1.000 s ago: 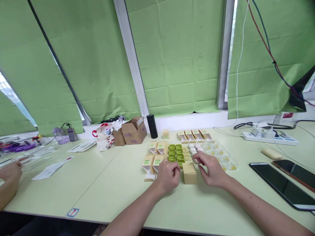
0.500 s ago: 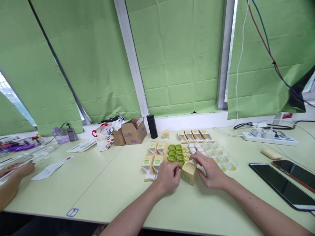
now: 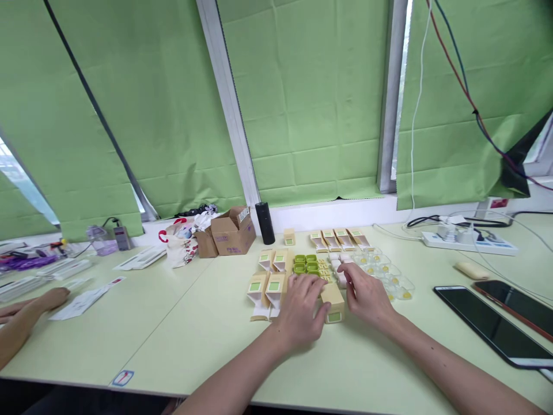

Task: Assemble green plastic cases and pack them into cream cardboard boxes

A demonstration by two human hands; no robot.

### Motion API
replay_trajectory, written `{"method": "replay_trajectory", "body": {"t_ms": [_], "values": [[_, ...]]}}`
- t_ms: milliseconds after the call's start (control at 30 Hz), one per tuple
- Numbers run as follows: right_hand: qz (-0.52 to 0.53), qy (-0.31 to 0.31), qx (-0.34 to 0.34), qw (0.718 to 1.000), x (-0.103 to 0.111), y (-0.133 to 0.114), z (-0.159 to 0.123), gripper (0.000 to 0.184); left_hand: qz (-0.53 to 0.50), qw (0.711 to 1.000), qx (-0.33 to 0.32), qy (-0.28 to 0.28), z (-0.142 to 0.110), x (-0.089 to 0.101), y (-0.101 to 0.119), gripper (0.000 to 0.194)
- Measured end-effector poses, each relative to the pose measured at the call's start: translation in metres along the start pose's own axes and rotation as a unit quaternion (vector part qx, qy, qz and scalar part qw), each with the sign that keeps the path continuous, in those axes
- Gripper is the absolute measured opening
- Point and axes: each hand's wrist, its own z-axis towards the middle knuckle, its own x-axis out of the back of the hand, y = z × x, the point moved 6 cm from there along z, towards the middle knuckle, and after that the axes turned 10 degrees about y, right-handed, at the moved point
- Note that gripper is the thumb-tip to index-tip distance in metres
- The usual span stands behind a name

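Observation:
A small beige carton [image 3: 333, 301] with a green label stands closed on the table in front of me. My left hand [image 3: 302, 308] grips its left side, thumb at the front and fingers behind. Beside its right edge is my right hand [image 3: 370, 293], index finger bent and thumb apart, holding nothing I can see. Beyond the hands lie green square cups [image 3: 306, 263], small yellow pieces [image 3: 324, 268], white pieces [image 3: 339, 263] and clear domed covers [image 3: 382, 268] with yellow in them. Open-flapped beige cartons [image 3: 275, 286] lie to the left.
More open cartons [image 3: 337, 239] and one closed carton [image 3: 289, 236] sit at the back, near a black cylinder [image 3: 264, 223] and a cardboard box [image 3: 233, 233]. Phones [image 3: 488, 325] and a power strip [image 3: 470, 243] are at right. A co-worker's hands [image 3: 47, 301] show at far left.
The carton has turned so its label faces front more squarely. My left hand has wrapped round its left side; my right hand has come slightly away from it. The co-worker's hand has moved.

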Motion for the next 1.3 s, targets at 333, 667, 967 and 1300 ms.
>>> {"method": "replay_trajectory", "body": {"t_ms": [333, 667, 967, 1300], "values": [[0.0, 0.009, -0.024, 1.0, 0.0, 0.001, -0.001, 0.042, 0.075, 0.983, 0.003, -0.169, 0.017, -0.02, 0.008, 0.029], [0.004, 0.03, -0.02, 0.999, 0.004, -0.001, 0.001, 0.042, 0.007, 0.979, 0.099, -0.177, 0.089, 0.001, -0.049, 0.058], [0.02, 0.003, -0.002, 1.0, -0.004, -0.004, -0.003, 0.04, 0.102, 0.988, 0.087, -0.073, 0.159, -0.013, -0.18, 0.055], [0.027, -0.007, 0.005, 1.0, -0.005, -0.009, -0.004, 0.04, 0.164, 0.972, 0.127, -0.111, 0.146, -0.07, -0.238, 0.045]]}}
